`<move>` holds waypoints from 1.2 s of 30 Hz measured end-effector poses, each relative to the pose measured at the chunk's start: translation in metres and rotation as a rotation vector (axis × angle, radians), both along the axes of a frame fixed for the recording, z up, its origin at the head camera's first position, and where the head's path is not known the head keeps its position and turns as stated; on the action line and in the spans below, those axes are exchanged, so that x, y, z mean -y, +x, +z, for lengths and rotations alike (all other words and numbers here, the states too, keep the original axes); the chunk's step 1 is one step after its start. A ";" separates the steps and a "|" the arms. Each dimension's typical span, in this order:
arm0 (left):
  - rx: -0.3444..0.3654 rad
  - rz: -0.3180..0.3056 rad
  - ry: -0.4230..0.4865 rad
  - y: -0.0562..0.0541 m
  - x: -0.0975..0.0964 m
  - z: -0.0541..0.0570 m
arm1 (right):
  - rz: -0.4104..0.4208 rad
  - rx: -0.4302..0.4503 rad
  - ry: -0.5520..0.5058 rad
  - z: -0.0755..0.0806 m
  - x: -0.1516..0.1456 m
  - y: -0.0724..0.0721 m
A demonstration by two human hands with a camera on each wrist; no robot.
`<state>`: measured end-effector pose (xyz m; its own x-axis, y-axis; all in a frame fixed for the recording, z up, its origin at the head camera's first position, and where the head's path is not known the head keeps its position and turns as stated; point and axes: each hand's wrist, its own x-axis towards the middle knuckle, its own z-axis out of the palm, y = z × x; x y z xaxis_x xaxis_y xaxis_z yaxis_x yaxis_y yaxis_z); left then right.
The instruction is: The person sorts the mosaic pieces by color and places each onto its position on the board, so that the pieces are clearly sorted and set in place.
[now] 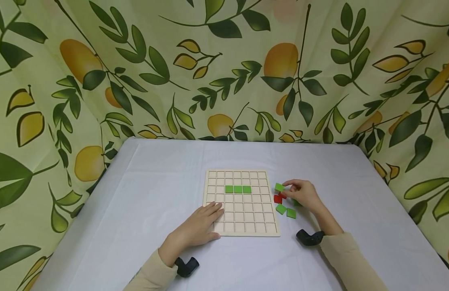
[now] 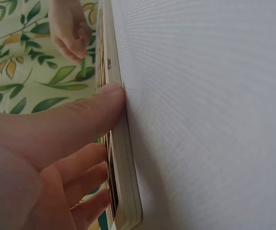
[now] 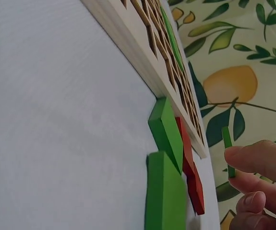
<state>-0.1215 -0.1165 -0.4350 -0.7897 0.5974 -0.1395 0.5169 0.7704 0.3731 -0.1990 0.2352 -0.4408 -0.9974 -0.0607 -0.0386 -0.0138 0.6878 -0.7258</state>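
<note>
A wooden grid board [image 1: 246, 217] lies on the table with three green square tiles [image 1: 238, 189] side by side in one of its upper rows. My left hand [image 1: 197, 226] rests on the board's lower left part, fingers spread over the cells and thumb at the near edge [image 2: 128, 182]. To the right of the board, my right hand [image 1: 304, 195] pinches a green tile [image 3: 227, 136] between thumb and fingertip, held above the table. Beneath that hand lie red tiles [image 1: 278, 199], one partly hidden, and loose green tiles [image 1: 291, 213].
A white cloth [image 1: 159, 173] covers the table. Behind and at both sides hangs a curtain [image 1: 224, 97] printed with leaves and fruit. Dark curved devices [image 1: 188, 266] sit at both wrists, beside the beige sleeves [image 1: 152, 275].
</note>
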 end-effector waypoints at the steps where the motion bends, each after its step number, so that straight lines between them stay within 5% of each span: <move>1: 0.000 0.000 0.000 0.000 0.000 0.000 | 0.004 -0.001 -0.001 0.001 0.001 0.000; 21: -0.014 -0.004 -0.012 0.000 0.000 0.001 | 0.168 -0.042 -0.038 -0.001 0.022 -0.009; 36: -0.026 -0.008 -0.014 0.001 0.000 0.001 | 0.206 -0.022 -0.071 -0.005 0.034 -0.012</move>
